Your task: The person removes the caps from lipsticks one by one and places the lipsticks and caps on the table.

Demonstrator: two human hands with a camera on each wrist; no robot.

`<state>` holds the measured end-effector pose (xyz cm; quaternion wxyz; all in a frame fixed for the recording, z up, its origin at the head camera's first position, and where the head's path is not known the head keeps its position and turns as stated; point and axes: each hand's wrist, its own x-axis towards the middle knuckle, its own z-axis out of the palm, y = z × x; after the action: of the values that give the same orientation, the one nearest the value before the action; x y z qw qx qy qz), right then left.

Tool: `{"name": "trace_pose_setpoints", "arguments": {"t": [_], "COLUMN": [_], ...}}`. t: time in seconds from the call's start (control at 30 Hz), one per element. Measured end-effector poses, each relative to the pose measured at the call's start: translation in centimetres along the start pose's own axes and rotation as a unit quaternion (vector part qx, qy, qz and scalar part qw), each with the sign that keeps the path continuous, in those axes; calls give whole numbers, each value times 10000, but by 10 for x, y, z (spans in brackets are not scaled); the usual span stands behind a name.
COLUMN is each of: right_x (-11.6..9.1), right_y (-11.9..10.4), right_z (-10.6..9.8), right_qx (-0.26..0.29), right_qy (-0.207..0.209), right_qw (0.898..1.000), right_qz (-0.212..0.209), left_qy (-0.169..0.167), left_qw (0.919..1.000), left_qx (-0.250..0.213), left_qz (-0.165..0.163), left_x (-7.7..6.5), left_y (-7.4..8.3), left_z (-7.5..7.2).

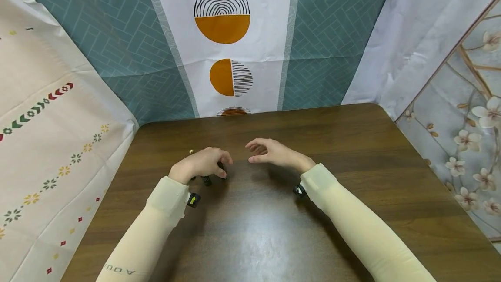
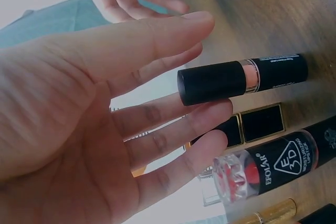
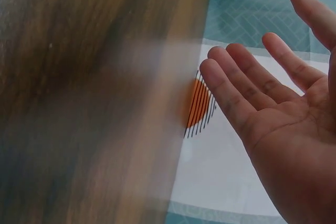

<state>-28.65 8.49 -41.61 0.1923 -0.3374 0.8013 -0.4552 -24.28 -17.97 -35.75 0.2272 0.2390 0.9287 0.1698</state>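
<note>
My left hand (image 1: 200, 162) hovers over a group of lipsticks on the table's left part, thumb and fingers loosely bent and apart. Nearest to it is a black lipstick (image 2: 212, 83) with a peach band, upright between thumb and fingers; no clear grip shows. Beside that stand a gold-edged black lipstick (image 2: 262, 124) and a clear-capped lipstick (image 2: 281, 163) with white lettering. A gold tube (image 2: 273, 213) shows at that view's lower edge. My right hand (image 1: 279, 153) is held above the table to the right, fingers relaxed, nothing in it.
The brown wooden table (image 1: 250, 212) reaches back to a teal and white patterned curtain (image 1: 266, 86). A cream embroidered cloth (image 1: 51, 142) hangs at the left, a floral cloth (image 1: 462, 173) at the right. Black wrist devices sit under both cuffs.
</note>
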Motion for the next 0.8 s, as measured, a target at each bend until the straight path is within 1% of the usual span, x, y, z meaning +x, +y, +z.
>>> {"name": "trace_pose_setpoints", "arguments": {"t": [0.23,0.37,0.47,0.6,0.8], "right_x": [5,7,8,11,13], "right_y": [2,2,2,2,0], "right_z": [8,15,21,26,32], "right_qx": [41,55,91,73,108], "right_qy": [-134,-163,-194,-218,-226], "right_qw": [9999,9998,9998,9997,9997], "right_qz": [-45,-45,-60,-94,-53], "left_qy": [54,115,232,436,561], "left_qw": [10000,9999,9996,9989,9984], "left_qx": [77,102,76,47,37], "left_qz": [25,-34,-122,-136,-101], "left_x": [2,1,0,0,-2], "left_y": [-4,-5,-6,-9,-9], "left_z": [5,8,9,10,10]}}
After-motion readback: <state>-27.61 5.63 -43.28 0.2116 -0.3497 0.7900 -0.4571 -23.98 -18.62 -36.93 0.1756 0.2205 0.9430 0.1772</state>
